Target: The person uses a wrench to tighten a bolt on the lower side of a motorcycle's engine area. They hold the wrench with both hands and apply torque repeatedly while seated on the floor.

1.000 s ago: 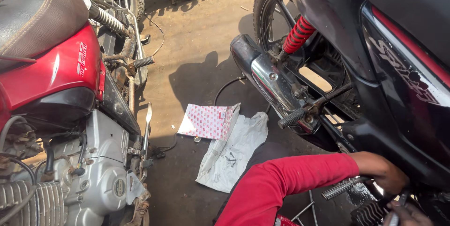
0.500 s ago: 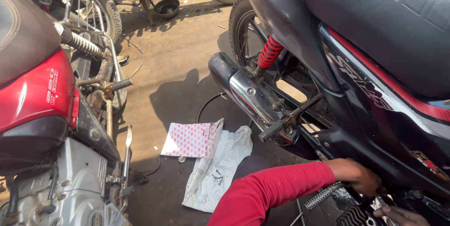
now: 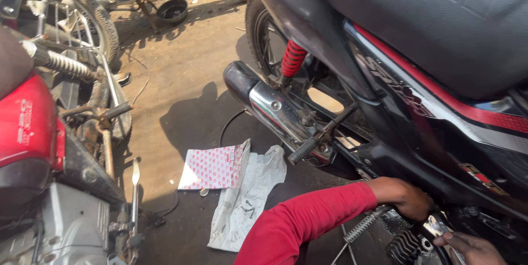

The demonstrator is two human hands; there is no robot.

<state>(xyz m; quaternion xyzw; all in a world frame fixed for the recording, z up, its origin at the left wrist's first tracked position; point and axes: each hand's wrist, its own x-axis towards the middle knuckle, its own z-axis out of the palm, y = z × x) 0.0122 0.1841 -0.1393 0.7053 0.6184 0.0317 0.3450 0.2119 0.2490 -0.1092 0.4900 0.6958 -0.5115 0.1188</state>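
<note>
Head view: left hand [image 3: 404, 198], red sleeve, reaches low under the black motorcycle [image 3: 440, 78], knuckles up, fingers curled down onto a small metal part [image 3: 434, 225] at the engine area; looks like a grip but fingertips hidden, can't tell for sure. Right hand [image 3: 473, 247] at btm right edge, partly cut off, fingers extended w/ tips touching the same metal part from below; nothing seen clamped in it, grip can't be told. Coil spring [image 3: 364, 225] runs just below the left wrist, slanting down-left. Ribbed foot peg [image 3: 406, 244] sits between both hands, just under the left one. Up-left of the left hand: black passenger peg [image 3: 303, 150] sticking out, chrome exhaust [image 3: 275, 112] behind it, red shock spring [image 3: 293, 59] further up. Left of the sleeve on the ground: white plastic bag [image 3: 247, 199] w/ a few small screws [image 3: 247, 208] on it, red-white patterned packet [image 3: 213, 167] touching its upper-left edge. Far left of both hands: red motorcycle [image 3: 27, 127] w/ grey engine, well apart. Dirt floor [image 3: 181, 78] sunlit w/ shadow patch near exhaust
</note>
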